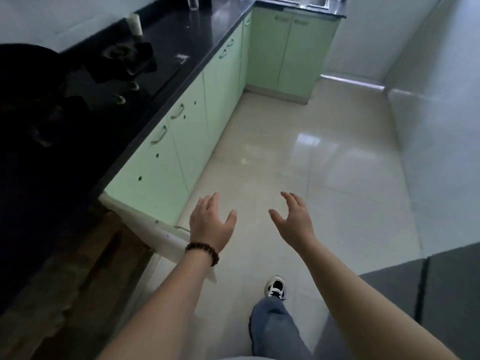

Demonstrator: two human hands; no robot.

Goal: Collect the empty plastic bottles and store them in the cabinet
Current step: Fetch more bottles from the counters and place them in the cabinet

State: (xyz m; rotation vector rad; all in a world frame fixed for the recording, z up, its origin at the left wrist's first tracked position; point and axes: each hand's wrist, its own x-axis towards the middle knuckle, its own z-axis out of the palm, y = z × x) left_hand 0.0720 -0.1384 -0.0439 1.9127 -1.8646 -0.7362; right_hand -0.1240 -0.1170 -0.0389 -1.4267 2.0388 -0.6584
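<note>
Both my hands reach forward over the tiled floor and hold nothing. My left hand (211, 224), with a bead bracelet on the wrist, has relaxed spread fingers just right of an open cabinet door (155, 229). My right hand (293, 219) is spread too, fingers slightly bent. A row of light green cabinets (181, 141) runs along the left under a black countertop (181, 40). A clear plastic bottle (193, 2) stands at the counter's far end, and a pale bottle-like container (136, 23) stands closer. The open cabinet's inside is hidden.
A dark gas hob (109, 74) with knobs sits on the counter. A sink (298, 1) lies at the far corner above more green cabinets (291, 50). Glossy beige floor tiles (298, 157) stretch ahead. My leg and shoe (275, 288) step forward. A grey mat (420, 281) lies at the right.
</note>
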